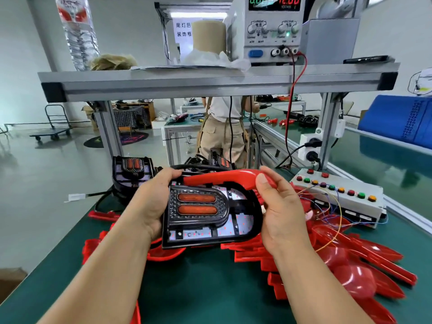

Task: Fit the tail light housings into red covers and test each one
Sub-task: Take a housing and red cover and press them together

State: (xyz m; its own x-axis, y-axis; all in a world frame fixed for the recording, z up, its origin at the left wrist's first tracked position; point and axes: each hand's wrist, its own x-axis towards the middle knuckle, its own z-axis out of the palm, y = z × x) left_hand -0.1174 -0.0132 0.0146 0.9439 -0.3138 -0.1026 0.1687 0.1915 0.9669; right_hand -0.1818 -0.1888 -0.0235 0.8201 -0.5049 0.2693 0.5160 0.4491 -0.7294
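I hold a black tail light housing [210, 213] with two orange lenses above the green bench, its face toward me. My left hand [152, 202] grips its left end. My right hand [278, 206] grips the right end together with a red cover [229, 177] that lies along the housing's far edge, thumb on the cover's curved corner. More red covers [350, 265] are piled on the bench below and to the right. Other black housings [132, 170] are stacked at the back left.
A white test box with coloured buttons [339, 192] and thin wires sits at the right. A power supply [272, 26] reading 12.00 stands on the aluminium shelf [210, 83], its red and black leads hanging down. A person stands beyond the bench. A blue roll [397, 118] lies far right.
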